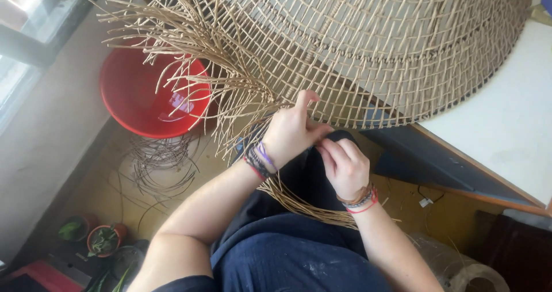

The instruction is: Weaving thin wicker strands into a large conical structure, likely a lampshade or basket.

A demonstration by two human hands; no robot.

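Working at the lower edge of a large, open-weave dome of pale tan wicker, the person is holding both hands close together in the middle of the view. The left hand is pressing against the woven rim, with the thumb pointing up onto the lattice and the fingers curling down around the loose cane strands — the fingers are closed on these strands, though the exact strand is hidden by the hand. The right hand is lying just below and beside the left one, touching it; its fingers are bent together and pinching something thin at the rim, but I cannot tell which strand it is. Both wrists are wearing several coloured string bracelets.

The wicker dome is filling the top of the view and is resting partly over the corner of a white table with a wooden edge. Unwoven strand ends are spreading out to the left like a fringe, and a bundle of longer canes is hanging down between the forearms, across the person's dark blue lap.

Behind the fringe a round red plastic basin with water is standing on the floor, and loose coils of cane are lying just under it. Two small terracotta pots with green plants are standing near the wall — well apart from the hands.
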